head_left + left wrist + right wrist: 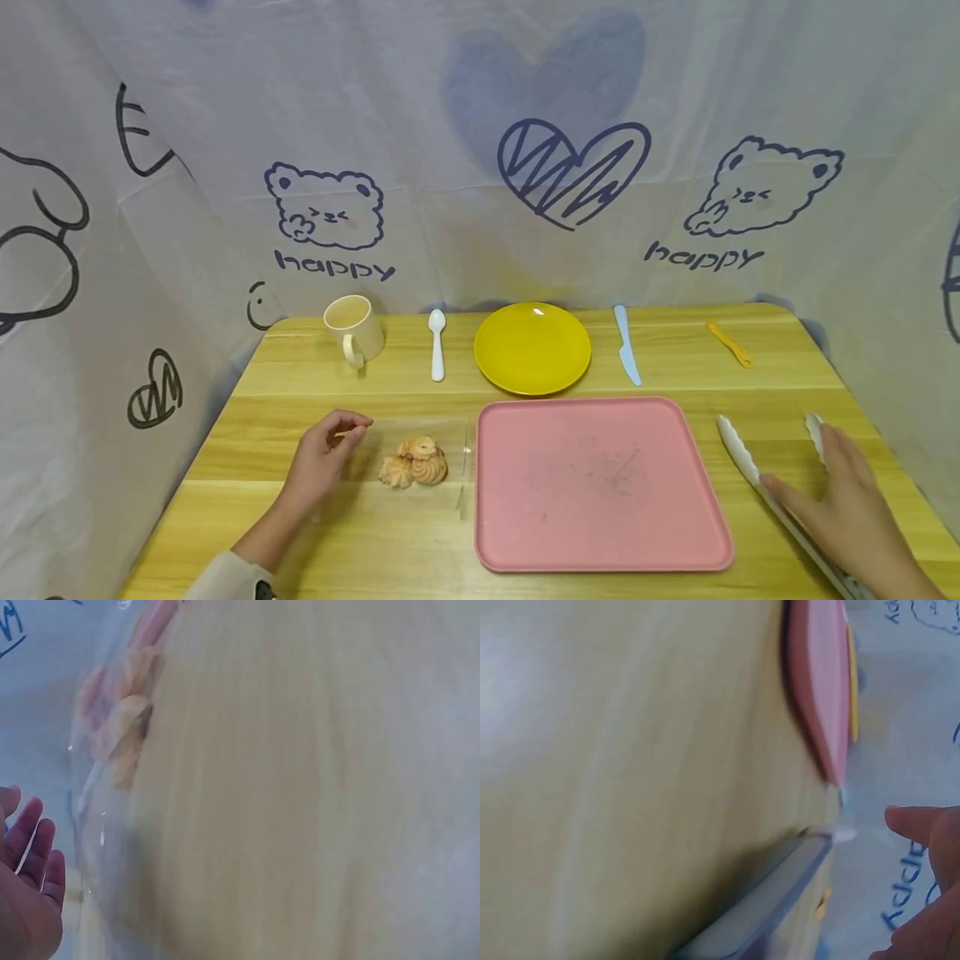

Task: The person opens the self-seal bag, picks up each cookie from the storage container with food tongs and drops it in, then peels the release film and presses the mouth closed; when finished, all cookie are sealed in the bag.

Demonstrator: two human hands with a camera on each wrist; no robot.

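On the left of the tabletop [420,554]: cluster of cookies [415,464], lying on clear plastic [466,450] just beside the left edge of a pink tray [600,492]. Exact form of the clear plastic — sheet, bag or shallow box — not possible to tell. At the right, tongs [742,458] with arms spread, tips toward the far edge.

State of the hands: well apart, with the pink tray between. Left hand [327,454] at the left side of the clear plastic, fingers loosely bent, gripping nothing visible; contact uncertain. Right hand [843,508] over the tongs, thumb and fingers spread across both arms, not closed round them; cannot tell whether touching.

Progress, judged from the layout: early stage, probably barely begun. Cookies all on the clear plastic; none on the pink tray — bare save for faint dark scuffs — and none on the yellow plate [532,350]. Tongs within reach, not yet gripped. Handling of both probably outstanding in full. Along the far side, mug [362,329], white spoon [437,346], pale blue knife [627,346] and small orange utensil [729,345], set apart and untouched.
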